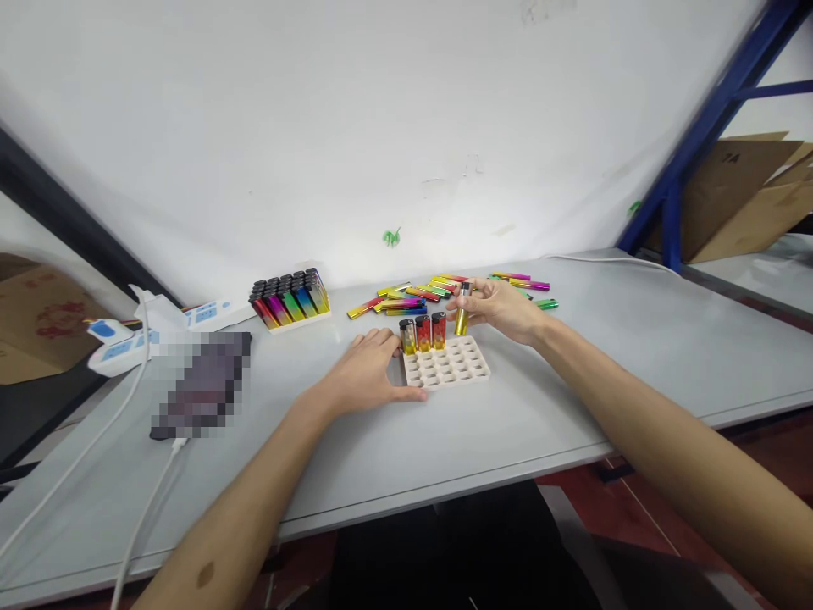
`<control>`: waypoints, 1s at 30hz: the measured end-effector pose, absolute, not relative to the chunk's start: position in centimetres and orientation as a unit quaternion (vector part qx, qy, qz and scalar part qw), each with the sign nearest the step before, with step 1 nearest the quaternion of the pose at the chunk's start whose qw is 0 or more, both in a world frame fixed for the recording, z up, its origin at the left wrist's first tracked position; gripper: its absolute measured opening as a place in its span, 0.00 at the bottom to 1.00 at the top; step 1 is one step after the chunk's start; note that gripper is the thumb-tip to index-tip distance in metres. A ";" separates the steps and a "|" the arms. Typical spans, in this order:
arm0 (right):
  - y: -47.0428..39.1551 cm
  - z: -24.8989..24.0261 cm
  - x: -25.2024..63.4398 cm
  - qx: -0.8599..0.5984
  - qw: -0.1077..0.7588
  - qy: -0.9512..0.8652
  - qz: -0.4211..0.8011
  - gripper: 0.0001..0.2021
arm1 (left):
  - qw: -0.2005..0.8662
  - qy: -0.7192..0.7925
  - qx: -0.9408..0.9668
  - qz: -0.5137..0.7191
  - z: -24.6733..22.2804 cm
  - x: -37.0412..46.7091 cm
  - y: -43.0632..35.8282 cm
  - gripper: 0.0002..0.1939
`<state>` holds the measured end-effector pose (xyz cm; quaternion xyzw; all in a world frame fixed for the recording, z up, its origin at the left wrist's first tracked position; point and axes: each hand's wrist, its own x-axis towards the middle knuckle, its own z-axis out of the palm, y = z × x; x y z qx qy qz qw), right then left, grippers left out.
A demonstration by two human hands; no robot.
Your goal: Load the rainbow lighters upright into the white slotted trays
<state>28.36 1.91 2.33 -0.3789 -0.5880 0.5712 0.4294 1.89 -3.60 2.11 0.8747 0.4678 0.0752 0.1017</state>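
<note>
A white tray [446, 366] with rows of holes lies on the grey table. Three lighters stand upright in its back row: a yellowish one [407, 337] at the left corner and two red ones [431, 332] beside it. My left hand [368, 370] rests at the tray's left side, thumb and fingers spread apart around its edge. Above the tray's back right part, my right hand [495, 307] pinches a gold lighter [462, 312], held nearly upright. Behind both hands, several shiny multicoloured lighters [406, 302] lie loose on the table.
A full rack of black-topped lighters [290, 300] stands at the back left. Further left are a phone [207, 381] with a white cable and power strips [127, 352]. The white wall [381, 127] rises behind the table. Cardboard boxes [740, 195] are behind a blue frame [671, 220] at right.
</note>
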 end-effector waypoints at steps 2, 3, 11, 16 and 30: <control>1.8 2.3 28.2 -0.400 0.417 -0.601 0.552 0.21 | 0.102 0.468 0.875 0.073 2.1 1.9 -3.6 0.37; 1.8 2.3 28.0 -0.407 0.409 -0.613 0.540 0.21 | 0.102 0.467 0.875 0.072 2.1 1.9 -3.6 0.37; 1.2 2.7 27.4 -0.465 0.345 -0.721 0.381 0.20 | 0.098 0.467 0.876 0.073 2.0 1.9 -3.6 0.37; 0.8 3.2 27.3 -0.465 0.310 -0.787 0.260 0.22 | 0.094 0.465 0.877 0.077 1.9 1.9 -3.4 0.38; 2.5 2.5 30.1 -0.616 0.308 -0.719 0.094 0.26 | 0.105 0.474 0.871 0.070 2.1 1.9 -3.6 0.37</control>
